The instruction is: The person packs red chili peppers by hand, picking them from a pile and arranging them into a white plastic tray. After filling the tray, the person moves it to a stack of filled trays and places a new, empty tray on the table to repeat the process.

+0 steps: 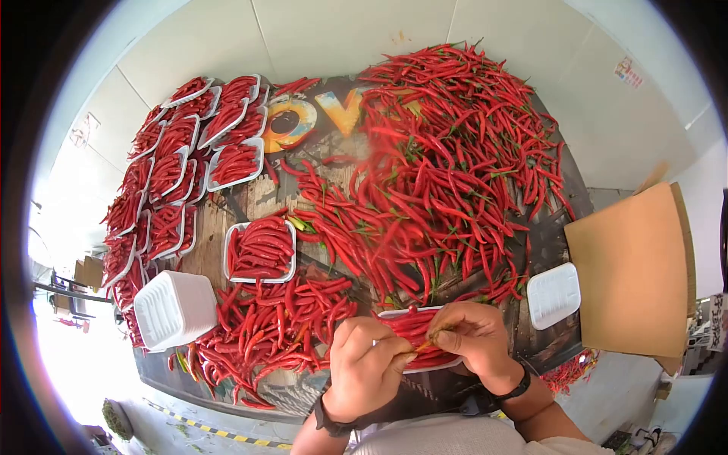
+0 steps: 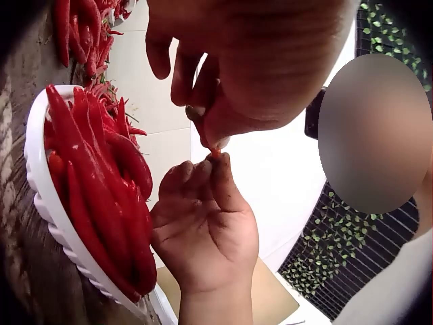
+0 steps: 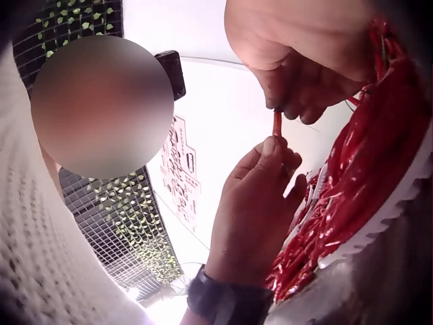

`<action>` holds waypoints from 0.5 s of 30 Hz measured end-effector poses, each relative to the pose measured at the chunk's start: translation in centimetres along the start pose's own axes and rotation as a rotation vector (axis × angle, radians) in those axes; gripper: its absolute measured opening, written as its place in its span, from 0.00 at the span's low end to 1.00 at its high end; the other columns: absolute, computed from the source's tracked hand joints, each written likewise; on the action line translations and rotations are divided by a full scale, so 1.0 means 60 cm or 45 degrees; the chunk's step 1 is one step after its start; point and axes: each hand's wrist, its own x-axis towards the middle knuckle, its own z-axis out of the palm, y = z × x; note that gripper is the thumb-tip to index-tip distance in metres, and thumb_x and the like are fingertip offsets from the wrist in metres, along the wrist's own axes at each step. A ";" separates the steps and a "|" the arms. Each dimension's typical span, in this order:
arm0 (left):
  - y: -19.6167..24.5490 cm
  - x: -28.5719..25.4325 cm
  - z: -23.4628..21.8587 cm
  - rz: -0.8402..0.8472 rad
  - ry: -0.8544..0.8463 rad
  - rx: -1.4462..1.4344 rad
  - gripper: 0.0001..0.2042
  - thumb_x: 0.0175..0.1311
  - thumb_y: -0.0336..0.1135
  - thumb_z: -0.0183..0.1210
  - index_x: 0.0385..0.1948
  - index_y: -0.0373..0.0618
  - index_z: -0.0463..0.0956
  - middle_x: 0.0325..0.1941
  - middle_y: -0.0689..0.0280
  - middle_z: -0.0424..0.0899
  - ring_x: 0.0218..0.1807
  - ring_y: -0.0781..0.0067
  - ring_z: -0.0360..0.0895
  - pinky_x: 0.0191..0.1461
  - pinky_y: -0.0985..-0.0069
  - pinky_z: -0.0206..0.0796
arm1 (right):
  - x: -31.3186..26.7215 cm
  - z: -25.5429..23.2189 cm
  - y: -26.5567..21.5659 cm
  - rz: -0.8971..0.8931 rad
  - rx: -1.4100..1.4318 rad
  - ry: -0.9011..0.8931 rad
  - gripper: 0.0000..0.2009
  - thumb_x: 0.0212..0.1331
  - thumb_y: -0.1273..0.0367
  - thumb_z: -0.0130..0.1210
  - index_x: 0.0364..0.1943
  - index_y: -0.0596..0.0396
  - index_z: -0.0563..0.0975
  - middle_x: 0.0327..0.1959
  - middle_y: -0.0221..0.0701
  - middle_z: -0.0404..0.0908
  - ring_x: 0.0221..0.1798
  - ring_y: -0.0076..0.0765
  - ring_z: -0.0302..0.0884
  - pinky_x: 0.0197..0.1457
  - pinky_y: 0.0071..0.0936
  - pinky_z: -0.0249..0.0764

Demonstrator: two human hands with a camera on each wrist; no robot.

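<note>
Thumb and fingertips of my left hand [image 1: 368, 368] pinch one end of a small orange-red chili [image 3: 277, 124]. Its other end is pinched by my right hand [image 1: 476, 340], the two hands close together. Both are above a white tray [image 2: 57, 217] of long red chilies [image 1: 409, 326], near the table's front edge. In the left wrist view, only a bit of the small chili shows between the fingertips of the left hand [image 2: 264, 61] and the right hand [image 2: 206, 237]. Dark marks show on some fingertips.
A large chili heap [image 1: 455, 167] covers the back right; a smaller pile [image 1: 280, 326] lies front left. Filled trays [image 1: 167, 174] are stacked left, with one filled tray [image 1: 260, 250] at centre-left. Empty trays [image 1: 174, 307], a single tray [image 1: 553, 296] and a cardboard box [image 1: 629, 265] stand around.
</note>
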 end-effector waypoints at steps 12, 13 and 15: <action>0.012 0.001 0.007 0.018 0.046 -0.016 0.11 0.43 0.28 0.72 0.30 0.45 0.82 0.35 0.63 0.77 0.39 0.56 0.75 0.44 0.63 0.68 | -0.012 0.022 0.013 -0.284 -0.038 0.254 0.05 0.62 0.77 0.65 0.38 0.65 0.81 0.37 0.33 0.83 0.38 0.24 0.78 0.42 0.22 0.72; 0.011 0.001 0.006 0.009 0.041 -0.006 0.11 0.44 0.28 0.72 0.30 0.44 0.82 0.35 0.63 0.77 0.39 0.56 0.75 0.44 0.63 0.68 | -0.015 0.023 0.012 -0.245 -0.026 0.286 0.05 0.62 0.78 0.65 0.39 0.65 0.81 0.36 0.34 0.83 0.37 0.25 0.77 0.41 0.21 0.71; 0.014 0.001 0.004 0.001 0.043 0.002 0.10 0.44 0.28 0.72 0.30 0.44 0.82 0.35 0.62 0.77 0.39 0.56 0.75 0.44 0.62 0.68 | -0.022 0.026 0.004 -0.146 0.111 0.288 0.05 0.61 0.77 0.65 0.36 0.63 0.81 0.36 0.35 0.83 0.36 0.25 0.77 0.38 0.21 0.71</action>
